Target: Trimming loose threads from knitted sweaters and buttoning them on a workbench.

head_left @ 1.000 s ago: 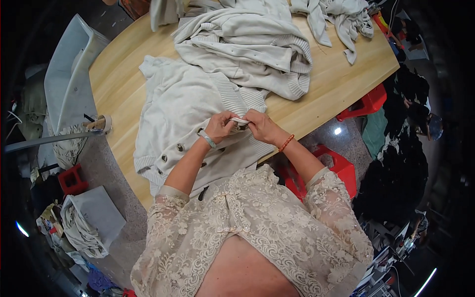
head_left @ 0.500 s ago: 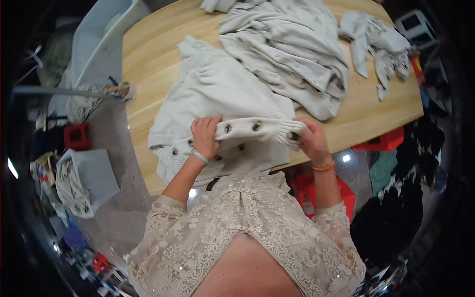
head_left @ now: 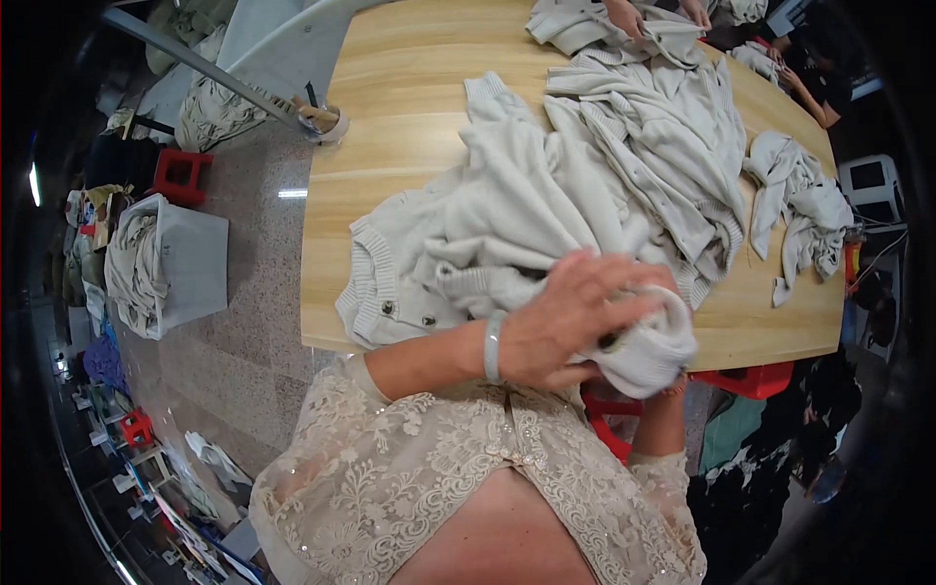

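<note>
A cream knitted cardigan (head_left: 497, 195) with ribbed edges and dark round buttons lies spread over the near side of the table. One end of it is lifted and bunched into a pale roll in front of me. Across that roll reaches my left hand (head_left: 561, 317), blurred, its fingers curved over the knit and its thumb below. My right hand (head_left: 655, 276) is behind the roll, mostly covered by it; only some skin at the top and the wrist below show. The knit is bunched around it, and its grip is largely hidden.
More cream knitwear (head_left: 663, 136) is heaped on the wooden table (head_left: 390, 88), with a smaller pile (head_left: 804, 210) at right. Co-workers' hands (head_left: 624, 15) handle knitwear at the far edge. A grey bin (head_left: 195, 258) of garments stands left; red stools (head_left: 751, 378) are near the table.
My hands have moved right and closer together, and the stretched button strip is now bunched between them. The cardigan has shifted and turned on the table. The view has swung, showing co-workers' hands.
</note>
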Tool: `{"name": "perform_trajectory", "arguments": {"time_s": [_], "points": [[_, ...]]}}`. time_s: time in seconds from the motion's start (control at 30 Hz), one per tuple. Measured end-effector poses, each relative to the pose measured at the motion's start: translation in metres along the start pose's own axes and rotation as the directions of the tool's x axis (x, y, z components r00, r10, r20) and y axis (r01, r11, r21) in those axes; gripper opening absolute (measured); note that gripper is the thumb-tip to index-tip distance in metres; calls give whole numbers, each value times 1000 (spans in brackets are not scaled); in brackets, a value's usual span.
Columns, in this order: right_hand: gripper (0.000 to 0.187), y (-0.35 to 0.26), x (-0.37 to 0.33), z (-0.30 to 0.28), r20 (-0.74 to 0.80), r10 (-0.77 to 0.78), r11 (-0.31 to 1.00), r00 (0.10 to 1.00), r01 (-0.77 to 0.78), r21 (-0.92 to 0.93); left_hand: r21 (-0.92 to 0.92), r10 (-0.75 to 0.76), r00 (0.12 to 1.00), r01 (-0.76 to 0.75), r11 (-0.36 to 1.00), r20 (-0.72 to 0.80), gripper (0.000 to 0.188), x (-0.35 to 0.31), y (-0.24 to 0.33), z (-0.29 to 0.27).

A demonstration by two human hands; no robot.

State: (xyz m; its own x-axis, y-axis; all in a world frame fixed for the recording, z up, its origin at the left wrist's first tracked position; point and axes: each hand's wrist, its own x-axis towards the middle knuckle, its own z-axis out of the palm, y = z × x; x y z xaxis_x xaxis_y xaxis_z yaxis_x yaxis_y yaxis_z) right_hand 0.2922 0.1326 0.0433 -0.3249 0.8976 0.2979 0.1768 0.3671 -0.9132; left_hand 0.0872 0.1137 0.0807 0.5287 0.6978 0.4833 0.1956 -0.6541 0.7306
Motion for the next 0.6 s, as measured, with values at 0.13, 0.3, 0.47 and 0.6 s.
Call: {"name": "perform_trajectory", "arguments": {"time_s": [0.13, 0.3, 0.47, 0.6], "points": [[17, -41, -12, -18, 34, 96, 953, 995, -102, 286, -161, -63, 997, 69, 985, 45, 112, -13, -41, 15], [23, -41, 15, -18, -90, -98, 743, 991, 133, 656, -634, -148, 958, 275, 722, 247, 81, 7, -7, 21], [37, -1, 17, -48, -19, 328, 920, 945, -314, 236, -796, -463, 835, 484, 363, 297, 47, -12, -43, 32], [34, 17, 44, -24, -60, 517, 814, 854, -469, 342, -792, -790, 485, 611, 1, 374, 33, -9, -118, -57]]}}
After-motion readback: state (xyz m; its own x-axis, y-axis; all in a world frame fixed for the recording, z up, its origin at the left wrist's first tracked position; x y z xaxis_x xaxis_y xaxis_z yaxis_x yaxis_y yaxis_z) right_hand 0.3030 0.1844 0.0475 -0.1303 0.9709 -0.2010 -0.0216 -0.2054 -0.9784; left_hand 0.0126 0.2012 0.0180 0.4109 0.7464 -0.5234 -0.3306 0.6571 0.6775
